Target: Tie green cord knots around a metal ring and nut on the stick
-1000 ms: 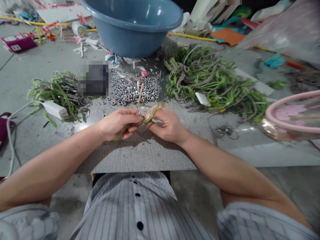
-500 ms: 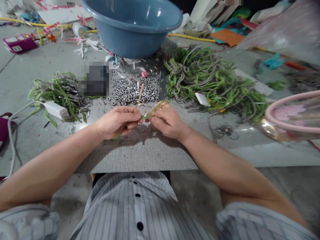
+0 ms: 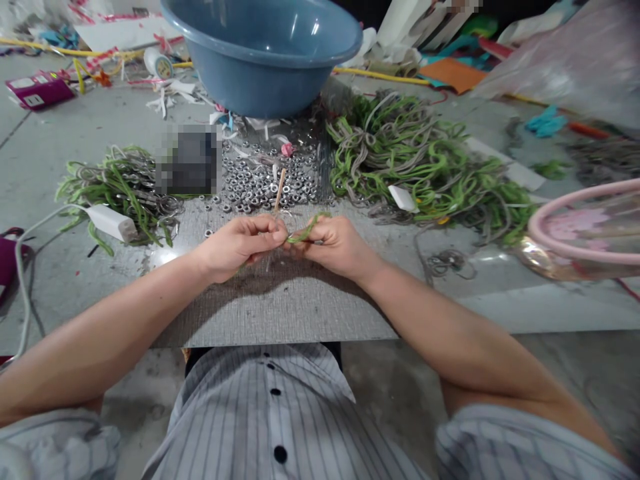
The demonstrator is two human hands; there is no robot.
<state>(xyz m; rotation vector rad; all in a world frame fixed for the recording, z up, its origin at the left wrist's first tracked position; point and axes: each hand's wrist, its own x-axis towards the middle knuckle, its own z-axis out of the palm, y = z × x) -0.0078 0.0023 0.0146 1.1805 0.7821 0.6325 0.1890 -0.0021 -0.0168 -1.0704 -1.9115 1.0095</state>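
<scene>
I have a green cord (image 3: pixel 306 233) pinched between my left hand (image 3: pixel 243 245) and right hand (image 3: pixel 343 248), over the surface (image 3: pixel 280 313).
My left grip presses thumb to fingers at the cord's near end; my right grip pinches it just beside. A ring (image 3: pixel 287 212) shows partly behind my fingertips. Beyond lie nuts (image 3: pixel 250 195) with a stick (image 3: pixel 281 189), then a bowl (image 3: pixel 265 83); a bundle (image 3: pixel 107 183) sits left, a heap (image 3: pixel 420 157) right.

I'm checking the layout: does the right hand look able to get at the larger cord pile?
Probably yes: the cord pile lies beyond and right of the right hand, with nothing tall between. That hand holds a green cord and might need to release it first.
</scene>
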